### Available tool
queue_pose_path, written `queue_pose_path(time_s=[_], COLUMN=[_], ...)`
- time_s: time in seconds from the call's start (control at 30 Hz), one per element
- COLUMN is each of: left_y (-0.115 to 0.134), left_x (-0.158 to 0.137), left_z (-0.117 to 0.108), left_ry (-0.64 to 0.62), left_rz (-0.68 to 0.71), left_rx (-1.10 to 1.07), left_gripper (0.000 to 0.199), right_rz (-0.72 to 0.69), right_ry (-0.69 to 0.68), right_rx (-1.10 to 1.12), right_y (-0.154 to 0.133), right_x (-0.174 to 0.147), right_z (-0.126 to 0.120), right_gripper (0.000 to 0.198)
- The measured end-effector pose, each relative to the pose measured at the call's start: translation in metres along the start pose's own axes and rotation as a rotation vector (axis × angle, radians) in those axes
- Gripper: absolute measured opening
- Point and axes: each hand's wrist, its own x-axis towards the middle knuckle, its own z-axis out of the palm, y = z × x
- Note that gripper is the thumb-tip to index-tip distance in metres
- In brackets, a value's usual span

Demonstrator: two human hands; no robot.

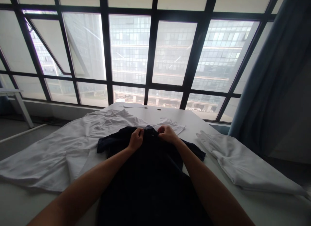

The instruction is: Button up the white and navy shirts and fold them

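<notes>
A dark navy short-sleeved shirt [150, 174] lies spread on the white table, its collar [151, 129] toward the window and its sleeves out to both sides. My left hand [136, 138] pinches the fabric at the left side of the collar. On the collar's right side, my right hand [167, 134] grips the cloth between thumb and fingers. The lower part of the shirt reaches toward me between my forearms and is too dark to show detail.
Rumpled white cloth [48, 154] covers the table's left side. Folded white fabric [243, 164] lies at the right. Behind the white table [175, 113] stand large framed windows [128, 51]; a blue curtain [262, 77] hangs at right. Another white table [21, 106] stands far left.
</notes>
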Motion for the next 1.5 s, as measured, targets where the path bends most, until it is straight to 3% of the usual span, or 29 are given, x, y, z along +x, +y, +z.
queue_pose_path(time_s=[0.23, 0.37, 0.6, 0.8, 1.03, 1.2, 1.37, 1.5], left_y=[0.003, 0.004, 0.005, 0.006, 0.004, 0.005, 0.007, 0.007], left_x=[-0.003, -0.004, -0.009, -0.016, -0.014, -0.014, -0.014, -0.014], left_z=[0.001, 0.002, 0.006, 0.006, 0.008, 0.009, 0.007, 0.007], left_ry=[-0.027, -0.088, -0.223, -0.242, -0.186, -0.159, -0.147, -0.145], left_rz=[-0.012, 0.033, 0.116, 0.206, 0.204, 0.212, 0.209, 0.200], left_rx=[-0.018, -0.046, 0.000, 0.064, 0.084, 0.073, 0.073, 0.077], left_gripper=[0.019, 0.017, 0.023, 0.011, 0.011, 0.013, 0.012, 0.013], right_rz=[0.149, 0.164, 0.149, 0.105, 0.029, 0.019, -0.024, -0.086], right_ry=[-0.139, -0.155, -0.102, -0.066, -0.033, 0.056, -0.062, -0.074], right_rx=[0.365, 0.440, 0.452, 0.367, 0.261, 0.025, 0.148, 0.177], right_y=[-0.010, -0.012, -0.010, -0.003, 0.002, 0.001, -0.007, -0.009], right_x=[-0.006, -0.007, -0.005, -0.001, 0.002, 0.000, -0.005, -0.006], right_z=[0.012, 0.020, 0.018, 0.014, 0.020, 0.020, 0.019, 0.018], right_gripper=[0.031, 0.037, 0.035, 0.028, 0.022, 0.024, 0.023, 0.020])
